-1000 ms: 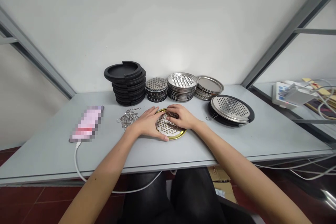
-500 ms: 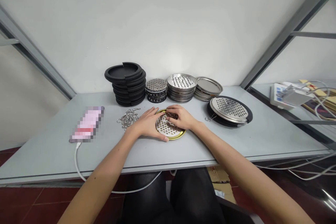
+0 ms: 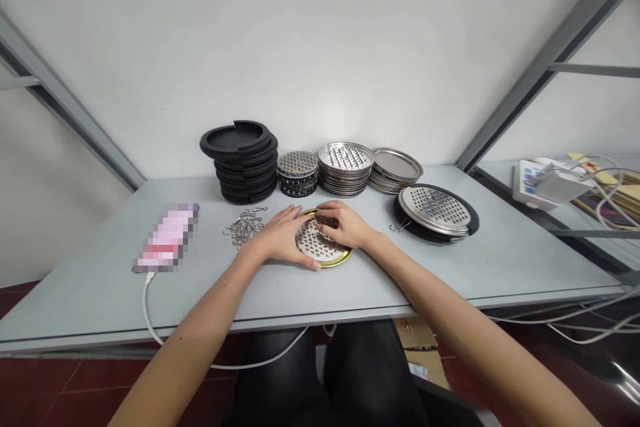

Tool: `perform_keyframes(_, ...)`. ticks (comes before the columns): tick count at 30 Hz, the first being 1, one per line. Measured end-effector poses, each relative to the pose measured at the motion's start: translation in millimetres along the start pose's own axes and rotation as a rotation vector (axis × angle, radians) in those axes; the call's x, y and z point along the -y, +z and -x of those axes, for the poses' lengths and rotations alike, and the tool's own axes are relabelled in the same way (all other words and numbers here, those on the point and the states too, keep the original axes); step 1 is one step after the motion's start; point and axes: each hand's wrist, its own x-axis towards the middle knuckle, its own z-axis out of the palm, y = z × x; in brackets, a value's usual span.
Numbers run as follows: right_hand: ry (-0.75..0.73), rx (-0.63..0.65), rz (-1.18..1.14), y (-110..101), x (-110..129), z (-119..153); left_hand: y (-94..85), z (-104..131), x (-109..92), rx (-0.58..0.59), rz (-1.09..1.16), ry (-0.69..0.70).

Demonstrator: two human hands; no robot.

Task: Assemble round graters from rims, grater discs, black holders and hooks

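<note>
In the head view, the left hand (image 3: 285, 239) spreads around the left side of a gold-rimmed perforated disc (image 3: 320, 247) lying flat on the table (image 3: 320, 295), thumb and fingers apart; the right hand (image 3: 349, 225) rests bent fingers on its face, and whether they pinch anything cannot be told. Metal clips (image 3: 244, 227) lie left, near a black stack (image 3: 246, 173).
</note>
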Motion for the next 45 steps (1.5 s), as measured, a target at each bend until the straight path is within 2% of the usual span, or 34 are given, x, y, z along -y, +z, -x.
perform_keyframes(9, 0.075, -0.074, -0.036, 7.0, -3.7, 4.2, -1.0, 0.7, 1.2, 0.003, 0.014, 0.011)
perform_keyframes(12, 0.052, -0.096, -0.065, 7.3, -3.0, 4.7, -1.5, 0.6, 1.6, 0.003, 0.008, 0.015)
perform_keyframes(20, 0.036, -0.055, -0.087, 5.4, -2.0, 3.4, -2.3, -1.8, 2.9, 0.043, -0.019, 0.005)
perform_keyframes(34, 0.032, -0.025, -0.082, 5.3, -1.8, 3.0, -4.2, -0.1, 1.1, 0.043, -0.020, -0.001)
perform_keyframes(39, 0.027, -0.032, -0.090, 5.2, -1.4, 3.6, -3.6, -0.5, 1.7, 0.034, -0.037, 0.005)
perform_keyframes(45, 0.078, -0.100, -0.056, 6.9, -3.0, 5.6, -5.6, -0.1, -1.7, 0.066, -0.022, -0.007)
